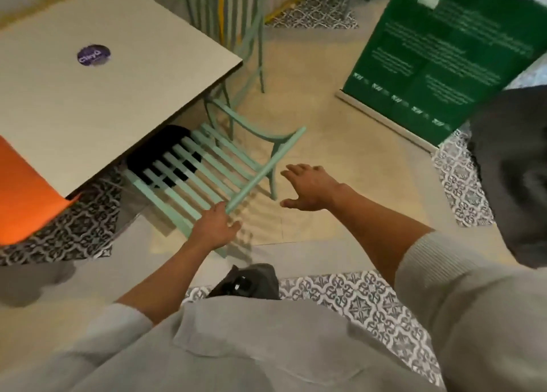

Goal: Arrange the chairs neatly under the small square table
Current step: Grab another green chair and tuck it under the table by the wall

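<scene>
The left hand (214, 228) keeps a closed grip on the near end of the top rail of the mint-green slatted metal chair (207, 166). The right hand (310, 187) is open with spread fingers, just beside the far end of that rail and not touching it. The rail runs from the left hand up and away to the right, and the chair seat already lies partly under the pale square wooden bench (97, 95). Beyond the chair stands a second mint-green chair (251, 36); right of it, well apart, a green printed banner (438, 57). Nothing seems to block the push.
</scene>
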Tool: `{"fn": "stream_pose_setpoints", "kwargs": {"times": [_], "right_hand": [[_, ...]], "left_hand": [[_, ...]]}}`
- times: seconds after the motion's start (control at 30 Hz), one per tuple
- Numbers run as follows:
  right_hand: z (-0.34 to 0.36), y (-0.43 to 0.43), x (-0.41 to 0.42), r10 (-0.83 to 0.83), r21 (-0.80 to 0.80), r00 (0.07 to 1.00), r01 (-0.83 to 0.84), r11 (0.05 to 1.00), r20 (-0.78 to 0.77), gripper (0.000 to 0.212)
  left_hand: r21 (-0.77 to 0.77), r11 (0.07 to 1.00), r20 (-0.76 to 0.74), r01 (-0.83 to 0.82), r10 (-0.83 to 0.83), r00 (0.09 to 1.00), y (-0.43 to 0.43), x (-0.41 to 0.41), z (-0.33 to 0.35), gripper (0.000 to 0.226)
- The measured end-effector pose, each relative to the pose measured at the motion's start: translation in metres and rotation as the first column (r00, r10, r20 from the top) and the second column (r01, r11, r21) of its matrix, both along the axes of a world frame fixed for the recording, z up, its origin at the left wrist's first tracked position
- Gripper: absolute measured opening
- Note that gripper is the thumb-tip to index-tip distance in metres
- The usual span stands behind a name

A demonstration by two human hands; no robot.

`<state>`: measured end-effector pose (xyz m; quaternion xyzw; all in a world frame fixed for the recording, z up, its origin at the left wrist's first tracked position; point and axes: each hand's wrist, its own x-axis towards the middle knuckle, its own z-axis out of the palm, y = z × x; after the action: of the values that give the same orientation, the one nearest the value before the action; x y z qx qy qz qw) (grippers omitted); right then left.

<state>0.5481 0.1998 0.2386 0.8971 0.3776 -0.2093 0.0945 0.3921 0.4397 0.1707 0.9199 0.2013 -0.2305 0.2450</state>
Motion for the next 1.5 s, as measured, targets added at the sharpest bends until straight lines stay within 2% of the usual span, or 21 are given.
{"fn": "stream_pose_setpoints", "kwargs": {"times": [0.13,0.27,0.33,0.4,0.5,0.6,0.7,0.8,0.9,1.1,1.33,1.4,1.5], "right_hand": [[-0.017,0.017,0.06,0.118,-0.048,0.993,-0.119,0.992,-0.011,0.093],[-0.041,0.038,0.113,0.176,-0.088,0.984,-0.175,0.981,-0.001,0.089],[-0.05,0.048,0.129,0.231,-0.108,0.972,-0.234,0.966,-0.038,0.085],[-0.062,0.056,0.15,0.289,-0.129,0.957,-0.289,0.949,-0.015,0.08],[-0.074,0.063,0.175,0.313,-0.198,0.946,-0.323,0.925,-0.084,0.076],[-0.091,0.067,0.185,0.386,-0.25,0.915,-0.404,0.88,-0.12,0.067],[-0.101,0.076,0.193,0.447,-0.237,0.886,-0.464,0.854,-0.124,0.049],[-0.103,0.088,0.202,0.488,-0.247,0.854,-0.519,0.818,-0.18,0.04],[-0.104,0.097,0.205,0.526,-0.205,0.821,-0.567,0.798,-0.223,0.042],[-0.107,0.109,0.203,0.583,-0.146,0.783,-0.616,0.774,-0.217,0.047],[-0.1,0.117,0.203,0.584,-0.148,0.766,-0.631,0.761,-0.268,0.041],[-0.093,0.121,0.206,0.543,-0.143,0.774,-0.608,0.781,-0.326,0.047],[-0.084,0.115,0.218,0.544,-0.097,0.765,-0.606,0.79,-0.344,0.072]], "left_hand": [[-0.024,0.988,-0.101,-0.155,0.152,0.983,-0.007,0.016,-0.027,0.073],[0.048,0.984,-0.127,-0.17,0.175,0.976,-0.004,0.048,-0.046,0.046],[0.052,0.982,-0.194,-0.182,0.189,0.963,-0.003,0.058,-0.051,0.039],[0.067,0.981,-0.226,-0.183,0.194,0.955,-0.002,0.067,-0.056,0.047],[0.095,0.979,-0.211,-0.18,0.197,0.957,-0.003,0.067,-0.056,0.053],[0.189,0.958,-0.221,-0.215,0.254,0.941,-0.013,0.061,-0.057,0.048],[0.223,0.939,-0.219,-0.261,0.31,0.925,-0.015,0.062,-0.055,0.04],[0.245,0.921,-0.222,-0.303,0.357,0.907,-0.019,0.063,-0.05,0.034],[0.276,0.91,-0.234,-0.309,0.375,0.897,-0.016,0.066,-0.044,0.034],[0.304,0.889,-0.241,-0.342,0.419,0.876,0.002,0.068,-0.037,0.036],[0.274,0.895,-0.255,-0.353,0.421,0.87,0.007,0.066,-0.041,0.036],[0.204,0.907,-0.256,-0.368,0.413,0.874,0.01,0.069,-0.04,0.047],[0.008,0.939,-0.3,-0.344,0.33,0.895,0.014,0.085,-0.029,0.111]]}}
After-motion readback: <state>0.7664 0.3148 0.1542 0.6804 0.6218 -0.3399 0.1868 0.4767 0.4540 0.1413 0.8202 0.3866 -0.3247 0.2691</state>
